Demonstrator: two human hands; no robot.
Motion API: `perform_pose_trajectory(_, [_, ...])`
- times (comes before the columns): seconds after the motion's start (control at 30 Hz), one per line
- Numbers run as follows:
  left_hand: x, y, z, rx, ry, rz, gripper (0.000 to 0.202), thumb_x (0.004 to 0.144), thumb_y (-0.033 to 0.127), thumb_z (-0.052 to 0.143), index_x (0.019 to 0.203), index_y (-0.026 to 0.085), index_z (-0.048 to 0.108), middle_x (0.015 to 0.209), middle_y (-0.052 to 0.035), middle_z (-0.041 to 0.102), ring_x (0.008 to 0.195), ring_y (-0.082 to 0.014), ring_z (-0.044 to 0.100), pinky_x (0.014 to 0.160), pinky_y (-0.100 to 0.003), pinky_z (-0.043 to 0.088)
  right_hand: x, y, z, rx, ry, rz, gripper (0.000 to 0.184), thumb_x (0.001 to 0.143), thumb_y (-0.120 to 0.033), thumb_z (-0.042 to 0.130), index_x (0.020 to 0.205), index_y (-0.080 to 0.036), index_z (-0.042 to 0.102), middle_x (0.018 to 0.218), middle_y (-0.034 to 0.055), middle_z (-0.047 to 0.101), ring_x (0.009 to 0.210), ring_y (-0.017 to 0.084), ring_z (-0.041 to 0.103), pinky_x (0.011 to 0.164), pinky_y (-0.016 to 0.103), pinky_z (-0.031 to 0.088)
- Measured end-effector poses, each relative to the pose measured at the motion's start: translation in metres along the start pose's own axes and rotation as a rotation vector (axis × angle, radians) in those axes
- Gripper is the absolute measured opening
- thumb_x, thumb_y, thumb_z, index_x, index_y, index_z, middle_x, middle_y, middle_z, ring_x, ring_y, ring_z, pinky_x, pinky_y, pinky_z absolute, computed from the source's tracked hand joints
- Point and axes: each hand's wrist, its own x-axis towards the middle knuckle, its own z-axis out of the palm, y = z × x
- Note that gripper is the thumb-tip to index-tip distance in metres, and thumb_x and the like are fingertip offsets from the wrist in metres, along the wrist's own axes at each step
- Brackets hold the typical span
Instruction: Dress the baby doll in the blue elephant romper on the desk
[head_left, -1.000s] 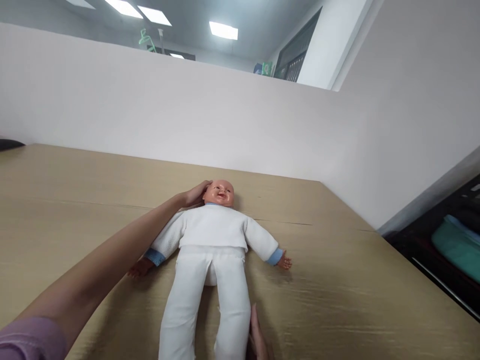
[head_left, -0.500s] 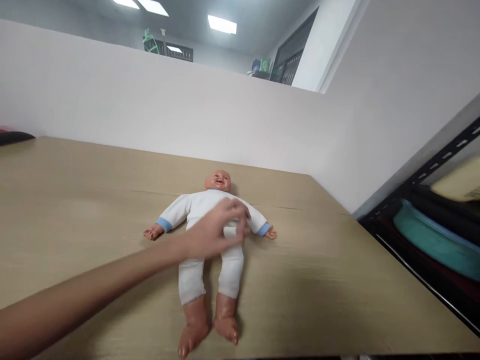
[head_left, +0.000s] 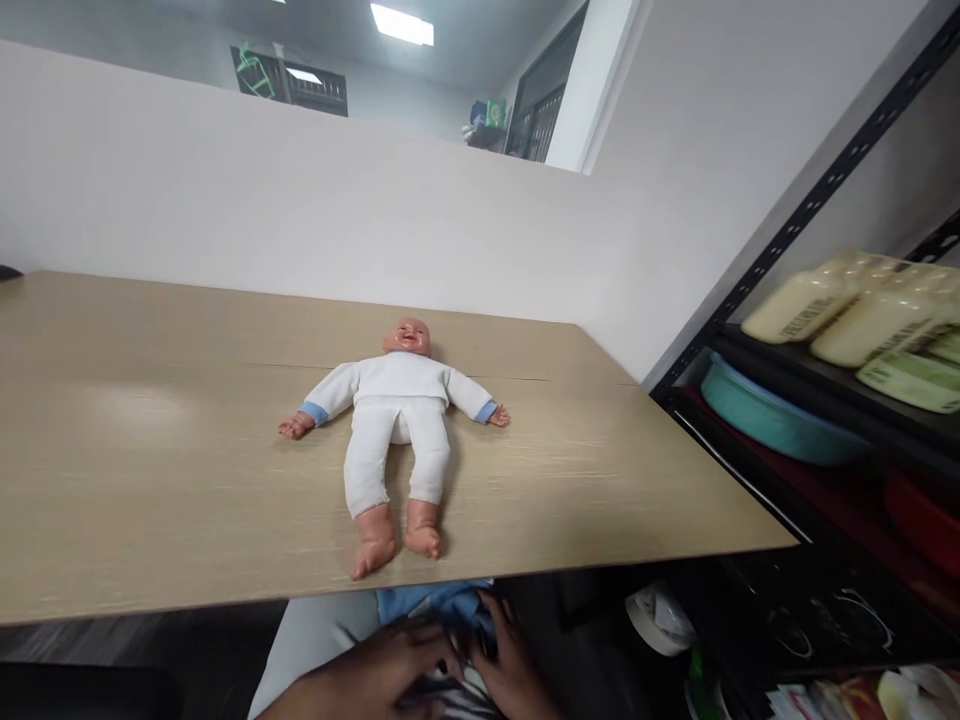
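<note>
One doll (head_left: 401,400) lies beyond both hands (head_left: 390,660) (head_left: 508,658); blue cloth (head_left: 420,600) beside them; their grip unclear.

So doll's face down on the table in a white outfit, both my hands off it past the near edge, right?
Not face down: the head view shows the doll lying face up. Otherwise correct: white outfit, on the table, left hand and right hand off it, past the near edge.

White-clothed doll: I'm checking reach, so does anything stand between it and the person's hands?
Yes: the light wooden table's near edge. The left hand and right hand are at the lap; the doll lies beyond that edge.
</note>
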Motion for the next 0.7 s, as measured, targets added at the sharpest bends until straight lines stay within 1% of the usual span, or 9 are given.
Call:
perform_pose_trajectory(0.07, [-0.006, -0.016, 0.003, -0.031, 0.155, -0.108, 0.027, 0.092, 0.026, 0.067, 0.118, 0.029, 0.069, 0.127, -0.0083, 0.073, 0.122, -0.0313, 0.067, 0.109, -0.044, 0.053, 0.002, 0.012, 0.007, 0.000, -0.020, 0.012, 0.044, 0.095, -0.043, 0.067, 0.136, -0.029, 0.069, 0.130, 0.0101, 0.071, 0.127, 0.031, 0.067, 0.113, 0.048, 0.053])
perform_pose_trajectory(0.13, [-0.012, -0.025, 0.004, -0.067, 0.286, -0.166, 0.025, 0.094, 0.030, 0.066, 0.119, 0.029, 0.069, 0.132, -0.0092, 0.071, 0.129, -0.0327, 0.062, 0.114, -0.046, 0.048, 0.002, 0.019, 0.012, -0.013, -0.031, -0.006, 0.047, 0.094, -0.044, 0.067, 0.140, -0.032, 0.067, 0.136, 0.0101, 0.068, 0.133, 0.033, 0.062, 0.119, 0.051, 0.047])
perform_pose_trajectory(0.2, [-0.016, -0.030, 0.006, -0.080, 0.346, -0.206, 0.029, 0.090, 0.033, 0.071, 0.119, 0.028, 0.069, 0.134, -0.0095, 0.070, 0.131, -0.0340, 0.060, 0.115, -0.047, 0.047, 0.001, 0.020, 0.014, -0.030, -0.036, -0.042, 0.047, 0.094, -0.042, 0.066, 0.140, -0.032, 0.068, 0.138, 0.0109, 0.066, 0.134, 0.033, 0.060, 0.119, 0.054, 0.045])
perform_pose_trajectory(0.33, [-0.017, -0.032, 0.019, -0.018, 0.275, -0.343, 0.033, 0.081, 0.033, 0.078, 0.111, 0.025, 0.070, 0.124, -0.0102, 0.072, 0.121, -0.0351, 0.063, 0.108, -0.049, 0.050, 0.001, 0.010, 0.014, -0.055, -0.041, -0.092, 0.042, 0.092, -0.032, 0.067, 0.134, -0.030, 0.073, 0.140, 0.0119, 0.063, 0.132, 0.034, 0.058, 0.117, 0.056, 0.047])
perform_pose_trajectory(0.43, [-0.013, -0.031, 0.028, 0.051, 0.262, -0.390, 0.021, 0.080, 0.028, 0.075, 0.101, 0.024, 0.070, 0.119, -0.0101, 0.072, 0.119, -0.0350, 0.063, 0.107, -0.048, 0.050, 0.003, 0.002, 0.012, -0.070, -0.039, -0.127, 0.040, 0.089, -0.028, 0.070, 0.129, -0.031, 0.075, 0.144, 0.0114, 0.060, 0.135, 0.035, 0.057, 0.116, 0.055, 0.049])
perform_pose_trajectory(0.5, [-0.012, -0.029, 0.031, 0.075, 0.287, -0.356, 0.013, 0.084, 0.023, 0.068, 0.097, 0.025, 0.070, 0.116, -0.0098, 0.072, 0.116, -0.0333, 0.064, 0.104, -0.045, 0.051, 0.004, -0.001, 0.008, -0.057, -0.091, -0.176, 0.042, 0.088, -0.024, 0.070, 0.129, -0.033, 0.075, 0.146, 0.0106, 0.060, 0.136, 0.034, 0.058, 0.116, 0.052, 0.050])
perform_pose_trajectory(0.57, [-0.013, -0.025, 0.031, 0.080, 0.306, -0.291, 0.011, 0.091, 0.022, 0.061, 0.097, 0.026, 0.070, 0.117, -0.0099, 0.071, 0.116, -0.0319, 0.064, 0.103, -0.043, 0.052, 0.004, -0.003, -0.001, -0.015, -0.183, -0.222, 0.048, 0.086, -0.019, 0.069, 0.132, -0.034, 0.073, 0.147, 0.0099, 0.061, 0.137, 0.033, 0.058, 0.117, 0.050, 0.049])
perform_pose_trajectory(0.63, [-0.016, -0.020, 0.030, 0.081, 0.313, -0.227, 0.012, 0.096, 0.027, 0.058, 0.100, 0.028, 0.069, 0.119, -0.0098, 0.071, 0.115, -0.0314, 0.065, 0.102, -0.042, 0.053, 0.004, -0.006, -0.012, 0.035, -0.254, -0.224, 0.060, 0.082, -0.012, 0.066, 0.138, -0.034, 0.069, 0.148, 0.0094, 0.062, 0.140, 0.031, 0.057, 0.120, 0.049, 0.047])
perform_pose_trajectory(0.7, [-0.021, -0.012, 0.030, 0.093, 0.323, -0.181, 0.015, 0.101, 0.032, 0.054, 0.102, 0.030, 0.068, 0.118, -0.0093, 0.072, 0.112, -0.0310, 0.066, 0.100, -0.041, 0.053, 0.002, -0.011, -0.023, 0.075, -0.295, -0.185, 0.073, 0.077, -0.006, 0.064, 0.144, -0.034, 0.064, 0.151, 0.0087, 0.060, 0.145, 0.031, 0.053, 0.123, 0.050, 0.043])
